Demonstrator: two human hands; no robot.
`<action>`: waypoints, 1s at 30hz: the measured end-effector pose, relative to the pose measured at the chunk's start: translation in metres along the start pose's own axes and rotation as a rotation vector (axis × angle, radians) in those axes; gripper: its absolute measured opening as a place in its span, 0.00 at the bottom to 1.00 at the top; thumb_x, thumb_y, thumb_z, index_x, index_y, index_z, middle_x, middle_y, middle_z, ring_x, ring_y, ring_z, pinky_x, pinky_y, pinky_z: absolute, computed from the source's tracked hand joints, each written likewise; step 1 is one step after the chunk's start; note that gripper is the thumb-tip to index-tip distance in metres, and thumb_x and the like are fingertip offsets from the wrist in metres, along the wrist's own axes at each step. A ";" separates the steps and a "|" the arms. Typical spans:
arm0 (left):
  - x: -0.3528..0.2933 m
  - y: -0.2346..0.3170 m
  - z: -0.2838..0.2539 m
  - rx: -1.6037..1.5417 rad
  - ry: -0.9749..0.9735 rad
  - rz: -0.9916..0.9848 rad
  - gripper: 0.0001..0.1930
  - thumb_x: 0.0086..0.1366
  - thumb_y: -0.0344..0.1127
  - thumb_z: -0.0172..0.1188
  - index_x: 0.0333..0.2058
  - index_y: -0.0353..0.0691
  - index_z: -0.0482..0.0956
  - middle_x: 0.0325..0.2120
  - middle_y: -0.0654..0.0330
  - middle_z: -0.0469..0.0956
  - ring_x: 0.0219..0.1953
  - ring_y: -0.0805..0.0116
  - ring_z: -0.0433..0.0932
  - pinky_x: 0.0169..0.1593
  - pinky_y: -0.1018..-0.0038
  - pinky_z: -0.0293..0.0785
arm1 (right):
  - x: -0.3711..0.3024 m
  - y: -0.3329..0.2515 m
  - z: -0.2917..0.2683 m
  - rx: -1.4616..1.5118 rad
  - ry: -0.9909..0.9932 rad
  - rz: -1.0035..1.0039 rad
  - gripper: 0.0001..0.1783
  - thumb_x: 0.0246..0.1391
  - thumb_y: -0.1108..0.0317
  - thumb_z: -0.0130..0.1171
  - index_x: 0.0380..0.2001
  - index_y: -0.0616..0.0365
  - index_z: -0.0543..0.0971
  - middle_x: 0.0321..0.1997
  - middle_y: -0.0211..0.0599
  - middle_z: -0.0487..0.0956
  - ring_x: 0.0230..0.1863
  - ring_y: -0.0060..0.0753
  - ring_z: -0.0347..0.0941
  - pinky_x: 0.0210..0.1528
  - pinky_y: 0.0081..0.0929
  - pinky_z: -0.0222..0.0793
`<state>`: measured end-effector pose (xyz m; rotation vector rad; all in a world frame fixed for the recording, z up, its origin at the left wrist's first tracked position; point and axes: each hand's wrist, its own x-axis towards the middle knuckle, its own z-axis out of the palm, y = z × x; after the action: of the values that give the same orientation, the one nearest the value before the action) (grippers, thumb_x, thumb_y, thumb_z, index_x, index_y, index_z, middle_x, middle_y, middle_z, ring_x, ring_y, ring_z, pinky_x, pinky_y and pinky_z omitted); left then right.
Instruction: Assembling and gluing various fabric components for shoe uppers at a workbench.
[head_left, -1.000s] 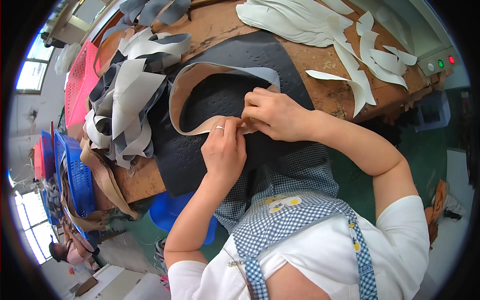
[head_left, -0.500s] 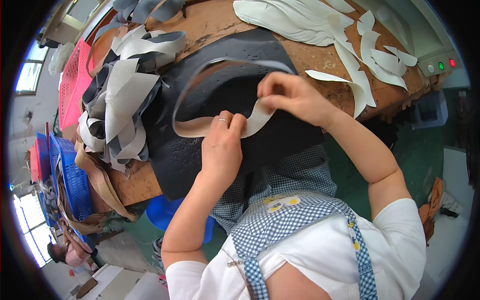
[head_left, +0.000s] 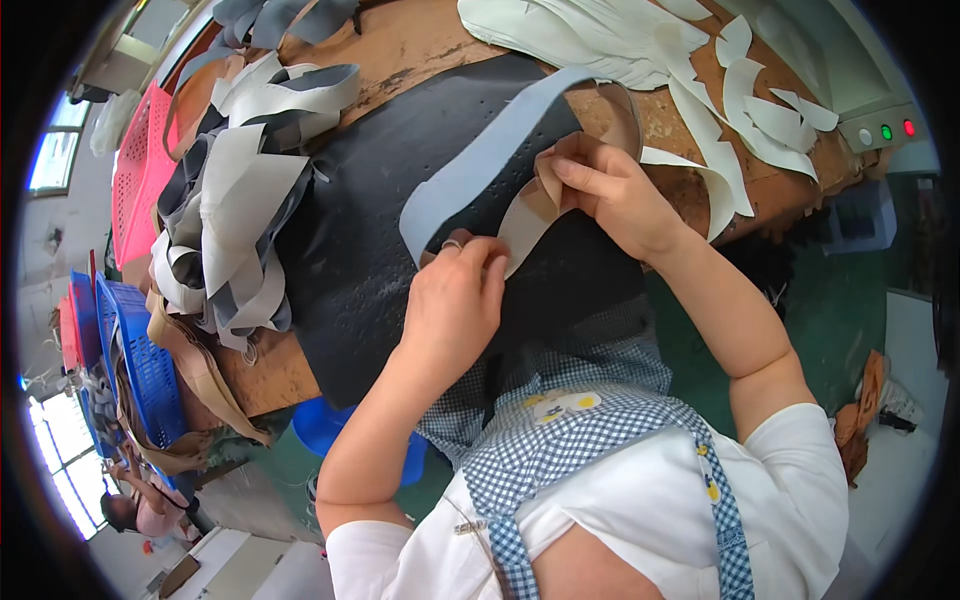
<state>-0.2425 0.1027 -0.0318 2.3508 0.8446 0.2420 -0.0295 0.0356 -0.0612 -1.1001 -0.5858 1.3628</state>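
Observation:
A long looped strip of leather-like material (head_left: 478, 160), pale grey-blue on one face and tan-beige on the other, arches over a black mat (head_left: 345, 250) on the worktable. My left hand (head_left: 450, 305), with a ring on one finger, is closed on its near part. Farther right, my right hand (head_left: 615, 195) pinches another section between thumb and fingers. Between my hands the beige face shows, bent and slightly twisted. The loop's far side curves up behind my right hand. My fingers cover parts of the strip where they grip it.
Left of the mat lies a tangled heap of grey and white strips (head_left: 240, 195). Beyond it stand a pink basket (head_left: 140, 185) and a blue basket (head_left: 140, 350). White cut pieces (head_left: 570, 40) spread over the table's far side. A person (head_left: 150, 508) is at the lower left.
The loop has turned and swung up to the right, so its grey-blue face now shows broadly. My right hand has moved slightly right and its grip on the strip has shifted.

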 end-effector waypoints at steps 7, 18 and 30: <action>0.010 0.000 -0.009 -0.172 -0.146 -0.211 0.09 0.66 0.33 0.56 0.40 0.34 0.80 0.34 0.49 0.81 0.31 0.53 0.81 0.36 0.65 0.76 | 0.000 0.010 -0.004 -0.086 -0.002 -0.044 0.12 0.67 0.63 0.48 0.47 0.59 0.71 0.48 0.32 0.75 0.51 0.25 0.71 0.54 0.25 0.67; 0.033 0.002 -0.008 -0.386 -0.294 -0.381 0.14 0.68 0.38 0.55 0.34 0.30 0.80 0.20 0.61 0.77 0.24 0.75 0.76 0.30 0.76 0.74 | -0.004 0.013 0.001 0.024 -0.098 -0.046 0.20 0.71 0.55 0.40 0.41 0.62 0.73 0.46 0.39 0.76 0.49 0.30 0.74 0.54 0.28 0.69; 0.023 -0.002 0.004 -0.312 -0.133 -0.316 0.13 0.64 0.37 0.64 0.35 0.29 0.81 0.24 0.63 0.81 0.28 0.81 0.76 0.33 0.80 0.72 | -0.043 0.030 0.017 -1.273 0.091 -0.737 0.18 0.46 0.84 0.57 0.43 0.72 0.78 0.49 0.49 0.76 0.52 0.50 0.73 0.53 0.37 0.73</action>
<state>-0.2242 0.1166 -0.0367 1.8931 1.0170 0.0762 -0.0660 -0.0048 -0.0690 -1.6381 -1.6951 0.1698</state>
